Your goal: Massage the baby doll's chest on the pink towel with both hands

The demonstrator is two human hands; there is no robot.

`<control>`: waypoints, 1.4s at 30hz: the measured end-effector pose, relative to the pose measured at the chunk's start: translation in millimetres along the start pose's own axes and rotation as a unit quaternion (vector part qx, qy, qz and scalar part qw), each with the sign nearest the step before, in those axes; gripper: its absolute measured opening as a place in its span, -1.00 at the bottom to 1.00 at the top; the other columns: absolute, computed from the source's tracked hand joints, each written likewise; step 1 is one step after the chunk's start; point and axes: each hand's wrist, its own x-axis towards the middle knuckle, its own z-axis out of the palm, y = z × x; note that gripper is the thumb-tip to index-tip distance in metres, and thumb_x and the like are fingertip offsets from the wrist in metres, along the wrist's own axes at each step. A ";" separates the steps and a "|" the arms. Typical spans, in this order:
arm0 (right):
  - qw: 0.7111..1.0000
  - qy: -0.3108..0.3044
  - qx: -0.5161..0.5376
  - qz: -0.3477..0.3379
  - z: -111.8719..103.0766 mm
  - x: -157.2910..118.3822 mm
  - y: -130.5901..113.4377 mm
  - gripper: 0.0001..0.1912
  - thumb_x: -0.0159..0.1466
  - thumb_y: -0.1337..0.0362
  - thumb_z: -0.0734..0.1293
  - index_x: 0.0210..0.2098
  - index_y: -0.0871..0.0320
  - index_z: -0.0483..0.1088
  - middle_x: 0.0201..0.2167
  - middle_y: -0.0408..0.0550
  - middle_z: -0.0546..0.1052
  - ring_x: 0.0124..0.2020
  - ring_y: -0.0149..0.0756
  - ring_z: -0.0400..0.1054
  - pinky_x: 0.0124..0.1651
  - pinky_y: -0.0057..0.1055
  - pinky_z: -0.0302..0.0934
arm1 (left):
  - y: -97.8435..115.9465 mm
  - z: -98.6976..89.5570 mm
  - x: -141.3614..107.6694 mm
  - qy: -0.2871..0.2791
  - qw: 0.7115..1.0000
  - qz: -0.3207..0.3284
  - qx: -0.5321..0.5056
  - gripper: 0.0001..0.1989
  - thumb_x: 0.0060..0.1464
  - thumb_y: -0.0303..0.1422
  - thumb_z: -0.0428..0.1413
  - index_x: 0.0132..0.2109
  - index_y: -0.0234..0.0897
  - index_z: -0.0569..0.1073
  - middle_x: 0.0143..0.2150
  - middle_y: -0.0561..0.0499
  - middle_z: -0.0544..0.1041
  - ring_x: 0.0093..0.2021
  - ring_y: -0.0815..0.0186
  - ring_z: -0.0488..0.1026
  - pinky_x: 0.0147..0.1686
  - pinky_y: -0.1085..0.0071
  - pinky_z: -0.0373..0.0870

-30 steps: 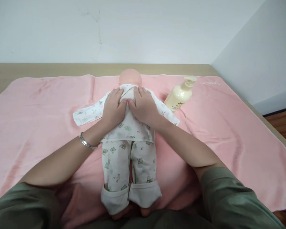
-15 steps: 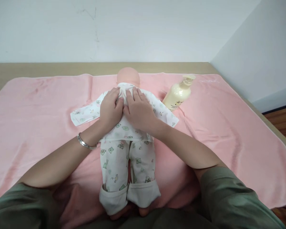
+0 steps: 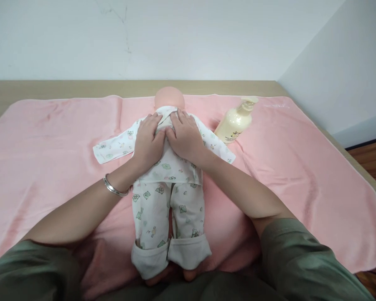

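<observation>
A baby doll (image 3: 169, 98) lies face down, its bald head pointing away from me. It wears a white printed top (image 3: 166, 169) and matching trousers (image 3: 186, 209) with turned-up cuffs. My left hand (image 3: 148, 140) rests flat on the left side of the doll's upper back, fingers stretched towards the neck. On the right side of the back lies my right hand (image 3: 187, 136), also flat with its fingers extended. The two thumbs are close together over the middle of the back. Cloth is wrinkled near the collar. Neither hand grasps anything.
Under the doll is a pink cloth (image 3: 278, 167) spread over a wooden table (image 3: 81, 88). A cream pump bottle (image 3: 235, 123) stands right of the doll, beside its sleeve. A white wall (image 3: 188, 37) rises behind the table, and another adjoins it at right.
My right hand has shifted slightly up the doll's back towards the neck, and the cloth near the collar has bunched differently. My left hand stays nearly in place.
</observation>
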 end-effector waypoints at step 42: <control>0.999 -0.030 -0.010 -0.003 -3.3 -18.8 -12.0 -0.37 0.52 0.21 0.11 0.51 0.31 0.04 0.56 0.30 0.00 0.60 0.13 -0.19 0.60 0.17 -0.28 | -24.4 -0.1 13.5 0.037 0.994 0.042 -0.093 -0.54 0.10 -0.26 0.02 0.08 -0.25 0.58 0.19 -0.09 0.62 0.24 0.14 0.50 0.37 0.17 0.35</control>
